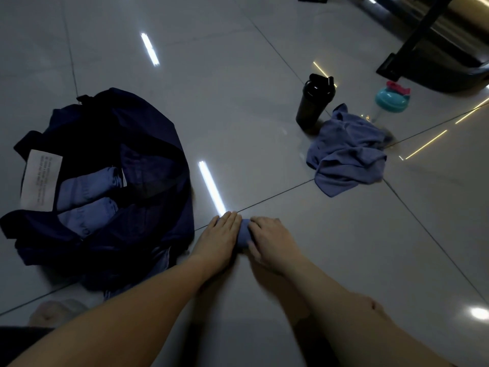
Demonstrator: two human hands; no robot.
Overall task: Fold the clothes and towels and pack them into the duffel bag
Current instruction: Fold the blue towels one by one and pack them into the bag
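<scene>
Fingers (229,218) pin a rolled towel (244,234) — two more rolls (87,187) in the duffel bag (148,128).

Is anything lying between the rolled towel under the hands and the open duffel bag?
Nothing visible. Only bare floor separates the rolled towel from the duffel bag on its left. The shaker bottle and crumpled towel lie on the other side.
</scene>
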